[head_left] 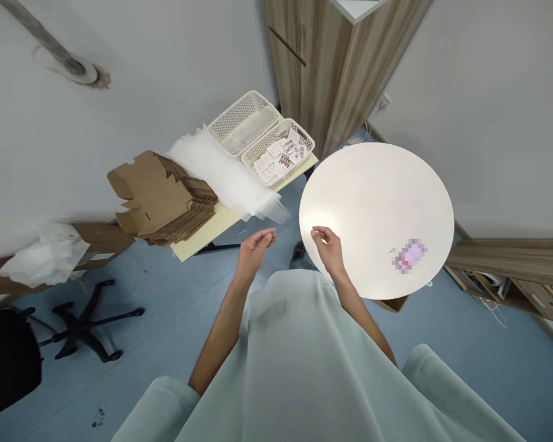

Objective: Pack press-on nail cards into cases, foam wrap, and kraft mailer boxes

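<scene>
My left hand (257, 250) is in front of my body over the floor, its fingers curled in against the thumb. I see nothing in it. The strip table (198, 236) with stacked goods lies just beyond it. At the left edge of the round white table (373, 209), my right hand (328, 248) hovers with fingers bent toward the thumb, and no object shows in it either. A blurred-out purple and pink item (410, 255) rests on the round table, to the right of my right hand.
On the narrow table are flat brown cardboard boxes (154, 193), translucent plastic sheets (225, 175), a white basket (242, 123) and another basket (309, 142) holding small packets (281, 156). A black chair base (85, 325) stands left. A wooden cabinet (322, 67) rises behind.
</scene>
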A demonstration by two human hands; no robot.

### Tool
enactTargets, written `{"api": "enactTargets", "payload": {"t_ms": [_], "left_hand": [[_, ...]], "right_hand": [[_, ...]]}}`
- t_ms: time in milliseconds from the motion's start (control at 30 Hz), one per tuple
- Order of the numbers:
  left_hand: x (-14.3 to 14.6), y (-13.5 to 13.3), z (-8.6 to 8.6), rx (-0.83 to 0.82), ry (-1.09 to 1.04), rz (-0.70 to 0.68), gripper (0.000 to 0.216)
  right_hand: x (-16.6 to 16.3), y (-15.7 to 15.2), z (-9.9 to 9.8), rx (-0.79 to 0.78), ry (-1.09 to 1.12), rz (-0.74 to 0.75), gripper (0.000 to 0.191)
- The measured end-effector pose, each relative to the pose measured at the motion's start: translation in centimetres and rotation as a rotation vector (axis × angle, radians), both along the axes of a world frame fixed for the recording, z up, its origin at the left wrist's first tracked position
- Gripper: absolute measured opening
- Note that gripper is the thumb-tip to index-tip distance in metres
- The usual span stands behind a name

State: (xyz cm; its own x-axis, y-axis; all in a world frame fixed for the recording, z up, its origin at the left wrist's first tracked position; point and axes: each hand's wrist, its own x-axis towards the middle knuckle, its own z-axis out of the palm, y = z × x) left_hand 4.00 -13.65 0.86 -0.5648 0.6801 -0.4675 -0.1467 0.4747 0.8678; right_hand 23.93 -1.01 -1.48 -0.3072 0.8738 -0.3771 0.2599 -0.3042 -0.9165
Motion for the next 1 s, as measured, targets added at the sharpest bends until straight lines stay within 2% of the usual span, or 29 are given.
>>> {"api": "enactTargets", "payload": {"t_ms": [167,367,500,600,733,800,900,1000], "left_hand": [[-4.6,4.7,-0.8,0.018,-0.005,0.018,0.059],[-9.3,10.6,-2.6,0.011,-0.041,-0.098,0.062],[-13.7,15.9,-4.9,-0.032,-0.031,-0.226,0.055],[-17.0,20.7,-7.2,-0.117,0.070,-0.319,0.050],[-20.1,26.7,-10.1,-0.252,0.343,-0.521,0.045],[-21.1,29.0,-11.2,-0.257,0.475,-0.655,0.049],[-22.1,31.6,-12.8,-0.225,0.596,-0.845,0.056],[-22.8,33.4,-14.3,-0.238,0.666,-0.975,0.057]], "right_hand": [[-3.2,2.7,0.3,-0.008,-0.032,-0.022,0.043],[-5.3,4.4,1.1,-0.018,-0.073,-0.121,0.044],[-7.0,4.8,1.9,-0.026,-0.117,-0.252,0.043],[-8.5,4.5,2.9,-0.022,-0.151,-0.370,0.044],[-10.3,3.0,4.2,-0.017,-0.203,-0.518,0.045],[-11.0,1.9,4.5,-0.027,-0.230,-0.591,0.045],[-11.9,0.1,4.7,-0.048,-0.261,-0.686,0.046],[-12.7,-1.8,4.6,-0.060,-0.287,-0.764,0.048]]}}
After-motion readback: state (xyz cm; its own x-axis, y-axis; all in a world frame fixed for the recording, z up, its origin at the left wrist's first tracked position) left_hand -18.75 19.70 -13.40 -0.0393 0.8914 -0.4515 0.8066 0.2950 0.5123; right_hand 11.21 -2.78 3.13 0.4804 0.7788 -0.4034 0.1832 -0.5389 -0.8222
